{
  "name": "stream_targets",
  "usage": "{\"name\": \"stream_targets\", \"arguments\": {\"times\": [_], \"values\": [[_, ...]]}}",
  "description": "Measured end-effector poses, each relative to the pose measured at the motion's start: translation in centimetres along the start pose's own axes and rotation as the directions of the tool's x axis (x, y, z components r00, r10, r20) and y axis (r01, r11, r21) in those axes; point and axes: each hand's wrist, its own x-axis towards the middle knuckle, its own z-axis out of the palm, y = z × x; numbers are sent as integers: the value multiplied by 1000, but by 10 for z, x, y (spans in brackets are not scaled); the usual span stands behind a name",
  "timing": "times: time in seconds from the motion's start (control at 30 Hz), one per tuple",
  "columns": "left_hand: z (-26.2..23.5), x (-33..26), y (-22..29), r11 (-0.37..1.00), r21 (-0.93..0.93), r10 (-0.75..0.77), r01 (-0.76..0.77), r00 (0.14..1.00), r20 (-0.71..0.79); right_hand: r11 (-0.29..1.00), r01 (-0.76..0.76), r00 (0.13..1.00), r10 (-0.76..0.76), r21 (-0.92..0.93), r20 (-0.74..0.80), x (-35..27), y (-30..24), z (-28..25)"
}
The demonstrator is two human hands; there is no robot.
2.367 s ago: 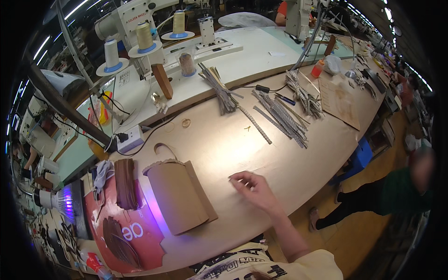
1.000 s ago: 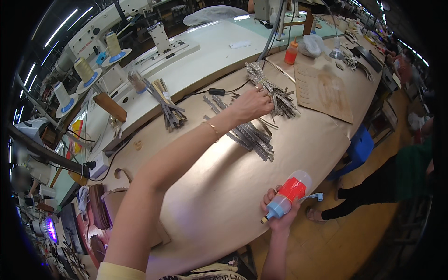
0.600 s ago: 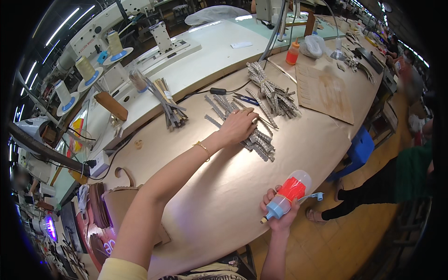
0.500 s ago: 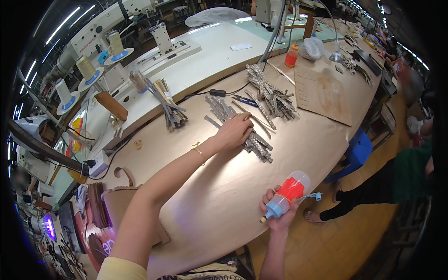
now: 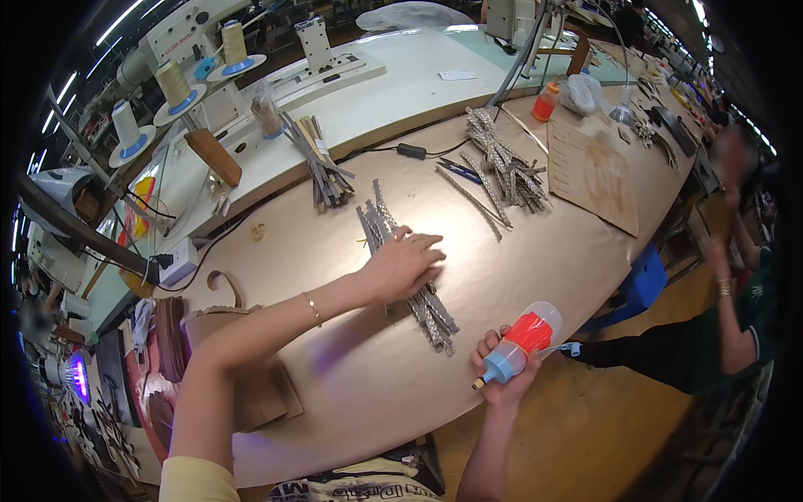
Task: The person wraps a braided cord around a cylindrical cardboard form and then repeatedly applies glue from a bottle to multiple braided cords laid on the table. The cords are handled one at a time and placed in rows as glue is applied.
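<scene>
Left hand [image 5: 404, 263] lies across the middle of the strips [image 5: 432, 320] on the bench [image 5: 360, 397]; their long axis runs far-left to near-right. Its grip cannot be told. Right hand [image 5: 507, 370], toward their near end, holds 1 bottle [image 5: 529, 335].

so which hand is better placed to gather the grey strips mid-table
Left, likely: the left hand covers part of those grey strips, while the right hand grips a squeeze bottle.
</scene>
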Motion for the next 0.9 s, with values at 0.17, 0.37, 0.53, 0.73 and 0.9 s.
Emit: {"name": "stream_targets", "arguments": {"times": [0.17,0.37,0.53,0.73,0.9], "values": [[-8,6,-25,975,82,-188,206,965,-184,999,26,999,-25,25,-32,1,1,-3],[-30,-66,-38,807,-112,-590,579,797,-130,999,20,1000,-20,29,-4,3,0,-1],[-4,-76,-19,962,-60,-272,266,952,-138,996,-4,1000,2,85,14,3,-1,6],[9,-70,-10,916,-158,-397,369,891,-220,997,7,1000,-7,81,-5,4,-1,6],[-4,-101,-9,974,73,-219,217,976,22,998,4,1000,-2,60,-30,4,-2,1]]}}
